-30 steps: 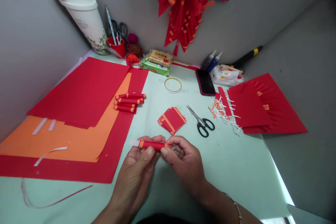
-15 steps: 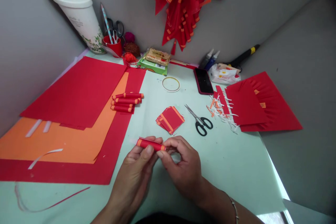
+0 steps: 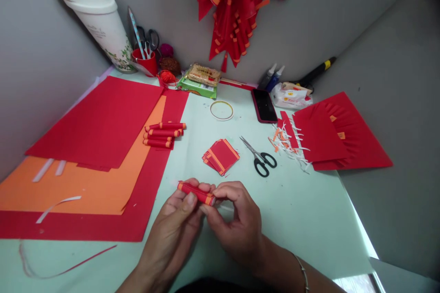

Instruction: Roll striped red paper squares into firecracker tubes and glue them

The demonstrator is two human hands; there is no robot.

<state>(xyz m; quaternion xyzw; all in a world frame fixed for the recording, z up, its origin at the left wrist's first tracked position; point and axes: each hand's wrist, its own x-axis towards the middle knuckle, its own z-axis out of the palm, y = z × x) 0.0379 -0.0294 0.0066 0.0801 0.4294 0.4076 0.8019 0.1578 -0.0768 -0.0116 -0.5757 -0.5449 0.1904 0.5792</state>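
Note:
A small red paper roll (image 3: 196, 192) with orange bands at its ends lies across the fingers of my left hand (image 3: 175, 219), which is closed on it with the thumb on top. My right hand (image 3: 239, 219) pinches the roll's right end between thumb and fingertips; a thin pale strip shows beside those fingers. Just beyond my hands is a stack of red squares (image 3: 222, 155) with orange edges. Black-handled scissors (image 3: 261, 159) lie to the right of the stack. Several finished-looking rolls (image 3: 164, 134) are piled at the left on red paper.
Large red (image 3: 99, 121) and orange sheets (image 3: 103, 187) cover the left side. A tape ring (image 3: 222, 110), a phone (image 3: 264, 105) and wrapped snacks (image 3: 199, 81) are farther back. Paper scraps (image 3: 287, 139) and red sheets (image 3: 321, 135) lie right. A white cup (image 3: 99, 23) stands back left.
The roll has turned in my fingers and tilts down more at its right end, with its layered edge now facing up. The whole view has shifted slightly.

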